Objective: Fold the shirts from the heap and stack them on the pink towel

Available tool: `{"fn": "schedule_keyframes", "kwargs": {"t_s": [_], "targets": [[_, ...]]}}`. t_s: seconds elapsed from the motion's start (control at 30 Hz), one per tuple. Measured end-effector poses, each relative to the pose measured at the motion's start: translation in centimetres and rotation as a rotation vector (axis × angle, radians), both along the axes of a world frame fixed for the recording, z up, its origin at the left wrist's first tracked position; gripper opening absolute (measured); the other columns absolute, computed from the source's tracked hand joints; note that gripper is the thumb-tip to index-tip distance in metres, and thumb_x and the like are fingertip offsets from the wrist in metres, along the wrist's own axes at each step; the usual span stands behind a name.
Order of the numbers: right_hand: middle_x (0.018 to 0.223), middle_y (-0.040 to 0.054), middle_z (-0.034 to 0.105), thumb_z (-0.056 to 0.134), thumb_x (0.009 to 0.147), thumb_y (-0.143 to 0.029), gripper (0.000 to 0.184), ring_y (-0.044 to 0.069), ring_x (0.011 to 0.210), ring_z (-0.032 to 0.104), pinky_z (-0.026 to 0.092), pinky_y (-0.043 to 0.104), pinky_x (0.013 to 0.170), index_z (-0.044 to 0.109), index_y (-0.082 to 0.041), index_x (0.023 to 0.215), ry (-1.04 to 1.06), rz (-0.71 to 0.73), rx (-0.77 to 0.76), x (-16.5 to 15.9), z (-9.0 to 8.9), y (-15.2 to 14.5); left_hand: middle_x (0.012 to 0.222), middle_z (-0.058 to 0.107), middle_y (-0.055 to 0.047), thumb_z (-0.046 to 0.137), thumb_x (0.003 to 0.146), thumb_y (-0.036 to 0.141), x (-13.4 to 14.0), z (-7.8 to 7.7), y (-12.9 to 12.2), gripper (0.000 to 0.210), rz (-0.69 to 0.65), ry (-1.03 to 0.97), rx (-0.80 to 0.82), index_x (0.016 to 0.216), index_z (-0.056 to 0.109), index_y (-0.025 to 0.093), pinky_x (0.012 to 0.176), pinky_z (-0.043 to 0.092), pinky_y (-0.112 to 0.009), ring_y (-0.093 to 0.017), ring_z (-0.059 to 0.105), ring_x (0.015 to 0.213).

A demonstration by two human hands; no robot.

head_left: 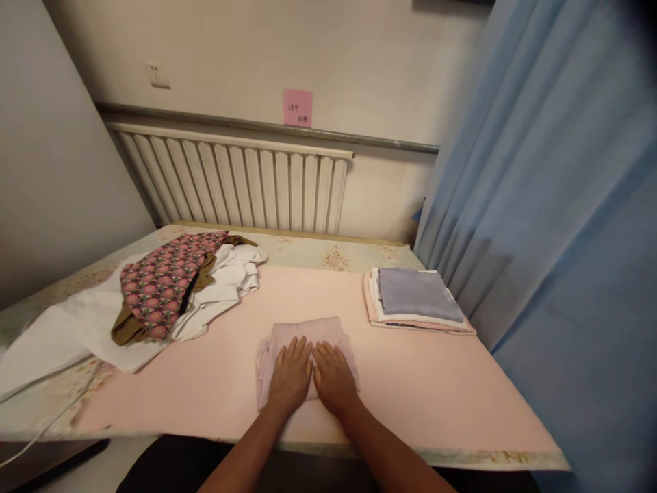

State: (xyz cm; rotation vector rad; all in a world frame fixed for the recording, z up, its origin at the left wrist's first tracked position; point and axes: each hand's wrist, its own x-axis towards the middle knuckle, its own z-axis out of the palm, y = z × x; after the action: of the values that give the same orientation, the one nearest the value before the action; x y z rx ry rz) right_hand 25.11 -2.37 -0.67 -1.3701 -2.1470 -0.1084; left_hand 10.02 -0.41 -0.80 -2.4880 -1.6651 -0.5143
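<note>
A pale lilac folded garment (308, 331) lies on the pink cloth (205, 383) near the front of the table, with loose layers showing at its left and right sides. My left hand (291, 373) rests flat on it, fingers stretched out. Beside it, my right hand (332, 373) also presses flat on the fabric, and the two hands almost touch at the thumbs. Neither hand grips anything. The part of the garment under my palms is hidden.
To the right sits a stack of folded clothes (421, 294), blue-grey on top. At the left lie a crumpled white garment (66, 329) and a red patterned cloth (164, 281). A radiator (246, 179) stands behind, a blue curtain (544, 226) at the right, a cable (56, 414) front left.
</note>
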Motion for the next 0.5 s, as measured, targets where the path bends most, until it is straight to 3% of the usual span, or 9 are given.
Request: {"fn": "schedule_keyframes", "kwargs": {"t_s": [0.5], "targets": [[0.136,0.0086,0.054,0.043,0.092,-0.022,0.041,0.022,0.133,0.041,0.029,0.045,0.111,0.052,-0.018,0.132,-0.006,-0.012,0.022,0.01,-0.74,0.28,0.144,0.048,-0.006,0.036,0.093,0.026,-0.01,0.12,-0.1,0.044,-0.007,-0.035,0.022,0.135,0.049,0.023,0.11,0.029,-0.048,-0.025,0.035,0.137]]}}
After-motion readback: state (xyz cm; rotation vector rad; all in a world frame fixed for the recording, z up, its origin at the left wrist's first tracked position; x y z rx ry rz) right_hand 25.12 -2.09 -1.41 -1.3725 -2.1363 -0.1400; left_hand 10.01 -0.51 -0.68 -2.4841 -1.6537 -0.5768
